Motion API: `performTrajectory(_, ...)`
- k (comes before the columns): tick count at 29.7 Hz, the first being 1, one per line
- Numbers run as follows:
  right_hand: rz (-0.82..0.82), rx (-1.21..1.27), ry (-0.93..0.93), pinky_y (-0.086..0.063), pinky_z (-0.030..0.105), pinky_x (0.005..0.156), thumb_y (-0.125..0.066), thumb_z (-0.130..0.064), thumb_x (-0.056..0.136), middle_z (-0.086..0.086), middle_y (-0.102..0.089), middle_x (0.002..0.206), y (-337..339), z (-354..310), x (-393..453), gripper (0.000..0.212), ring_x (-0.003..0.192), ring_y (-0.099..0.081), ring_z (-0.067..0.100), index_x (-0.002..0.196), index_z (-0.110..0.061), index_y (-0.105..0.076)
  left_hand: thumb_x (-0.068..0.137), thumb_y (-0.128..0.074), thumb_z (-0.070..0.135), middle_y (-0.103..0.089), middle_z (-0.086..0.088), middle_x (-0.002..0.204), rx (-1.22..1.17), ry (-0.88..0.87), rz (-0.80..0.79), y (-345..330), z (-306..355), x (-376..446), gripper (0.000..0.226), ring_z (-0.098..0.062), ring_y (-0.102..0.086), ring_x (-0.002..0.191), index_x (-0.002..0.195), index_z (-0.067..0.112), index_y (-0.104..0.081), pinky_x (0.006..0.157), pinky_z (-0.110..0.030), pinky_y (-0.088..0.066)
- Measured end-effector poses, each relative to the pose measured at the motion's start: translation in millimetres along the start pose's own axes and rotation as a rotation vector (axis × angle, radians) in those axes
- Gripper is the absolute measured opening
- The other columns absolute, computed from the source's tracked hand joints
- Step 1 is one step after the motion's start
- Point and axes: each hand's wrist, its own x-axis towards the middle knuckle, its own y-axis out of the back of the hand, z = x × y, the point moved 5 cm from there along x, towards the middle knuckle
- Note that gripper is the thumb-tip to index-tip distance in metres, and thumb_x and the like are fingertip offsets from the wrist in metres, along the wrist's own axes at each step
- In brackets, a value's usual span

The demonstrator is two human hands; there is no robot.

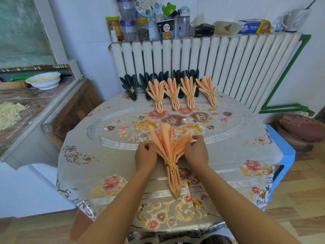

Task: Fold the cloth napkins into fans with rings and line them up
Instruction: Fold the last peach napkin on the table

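Reaching in from the near edge of the table (219, 155), two bare forearms converge on a peach napkin (171, 152) lying at the middle of the tabletop. Its narrow tail points toward the near edge, tapering to a blunt tip, and its pleats splay out toward the far edge in long pointed folds. A gold ring (172, 163) shaped like an ear of wheat cinches the soft cloth at its waist. The left hand (145, 156) sits just beside the ring on the left, knuckles up, fingers curled and pinching the outer left pleat. The right hand (196, 152) mirrors it, its fingertips closed on the outer right pleat and drawing it sideways.

A glossy plastic cover printed with roses and gold scrolls drapes over the rounded table, with an embossed oval at its centre.

Along the far edge, four finished peach fans (182, 93) lie side by side, each ringed in gold, tails toward the person. Behind them, dark green fans (132, 85) of the same form run in a row, partly hidden by the peach ones, close against a ribbed white radiator (228, 59). Jars, bottles and boxes crowd its top. Off the left edge stands a counter (26, 106) with a white bowl (44, 81) and pale shredded food.
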Motion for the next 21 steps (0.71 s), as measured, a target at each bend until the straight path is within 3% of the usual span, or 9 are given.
performTrajectory(3, 0.034, -0.072, 0.167, -0.040, 0.039, 0.095, -0.046, -0.026, 0.096, 0.009, -0.046, 0.135, 2, -18, 4, 0.041, 0.120, -0.047, 0.027, 0.136, -0.021, -0.041, 0.100, -0.041, 0.038, -0.058, -0.002, 0.099, -0.028, 0.017, -0.041, -3, 6, 0, 0.024, -0.020, -0.055, 0.091, 0.104, 0.016, -0.051, 0.081, -0.032, -0.045)
performTrajectory(5, 0.056, -0.145, 0.266, -0.032, 0.040, 0.102, -0.046, -0.030, 0.095, 0.009, -0.042, 0.138, 2, -32, 7, 0.042, 0.127, -0.036, 0.028, 0.137, -0.024, -0.044, 0.099, -0.042, 0.039, -0.057, -0.001, 0.103, -0.005, -0.010, -0.032, -5, 11, 0, 0.026, -0.017, -0.053, 0.091, 0.106, 0.016, -0.051, 0.079, -0.030, -0.042)
performTrajectory(7, 0.061, -0.193, 0.327, -0.027, 0.041, 0.105, -0.045, -0.035, 0.095, 0.007, -0.041, 0.140, 1, -45, 9, 0.039, 0.130, -0.031, 0.028, 0.134, -0.028, -0.047, 0.098, -0.045, 0.038, -0.055, -0.004, 0.117, 0.035, -0.088, 0.036, -5, 19, 2, 0.029, -0.019, -0.052, 0.102, 0.113, 0.015, -0.052, 0.088, -0.034, -0.045)
performTrajectory(9, 0.016, -0.234, 0.410, -0.021, 0.042, 0.107, -0.042, -0.034, 0.097, 0.001, -0.037, 0.144, -4, -59, 11, 0.036, 0.133, -0.026, 0.025, 0.131, -0.031, -0.051, 0.097, -0.046, 0.033, -0.048, -0.006, 0.131, 0.136, -0.209, 0.118, -3, 33, 7, 0.034, -0.022, -0.043, 0.121, 0.125, 0.015, -0.051, 0.104, -0.040, -0.036)
performTrajectory(11, -0.080, -0.300, 0.480, -0.017, 0.040, 0.107, -0.038, -0.031, 0.098, -0.005, -0.037, 0.145, -12, -72, 15, 0.035, 0.134, -0.023, 0.024, 0.129, -0.031, -0.053, 0.098, -0.045, 0.030, -0.045, -0.003, 0.136, 0.275, -0.327, 0.125, -3, 52, 16, 0.035, -0.021, -0.035, 0.130, 0.129, 0.019, -0.052, 0.110, -0.042, -0.022)
performTrajectory(14, -0.260, -0.401, 0.355, -0.015, 0.044, 0.110, -0.030, -0.034, 0.100, 0.003, -0.029, 0.150, -24, -76, 30, 0.040, 0.136, -0.020, 0.030, 0.135, -0.023, -0.046, 0.098, -0.042, 0.034, -0.057, 0.002, 0.121, 0.496, -0.417, -0.017, -10, 75, 37, 0.027, -0.018, -0.043, 0.122, 0.111, 0.026, -0.064, 0.110, -0.042, -0.017)
performTrajectory(17, -0.375, -0.396, 0.269, -0.023, 0.050, 0.111, -0.029, -0.032, 0.100, 0.014, -0.027, 0.149, -34, -67, 38, 0.040, 0.135, -0.026, 0.037, 0.134, -0.015, -0.045, 0.097, -0.044, 0.036, -0.055, 0.006, 0.072, 0.638, -0.326, -0.248, -18, 82, 53, 0.035, -0.021, -0.055, 0.095, 0.066, 0.024, -0.057, 0.098, -0.038, -0.029)
performTrajectory(19, -0.340, -0.270, 0.267, -0.036, 0.044, 0.103, -0.032, -0.026, 0.100, 0.018, -0.040, 0.139, -34, -63, 40, 0.034, 0.126, -0.040, 0.036, 0.125, -0.010, -0.050, 0.095, -0.053, 0.037, -0.056, 0.008, 0.073, 0.544, -0.287, -0.412, -22, 82, 63, 0.027, -0.020, -0.057, 0.091, 0.073, 0.025, -0.064, 0.088, -0.032, -0.038)
performTrajectory(21, -0.331, -0.131, 0.231, -0.039, 0.031, 0.089, -0.033, -0.020, 0.101, 0.013, -0.052, 0.127, -30, -58, 38, 0.032, 0.116, -0.050, 0.029, 0.126, -0.009, -0.050, 0.092, -0.062, 0.029, -0.060, 0.007, 0.086, 0.297, -0.241, -0.545, -22, 83, 66, 0.017, -0.011, -0.056, 0.086, 0.100, 0.016, -0.071, 0.074, -0.021, -0.043)
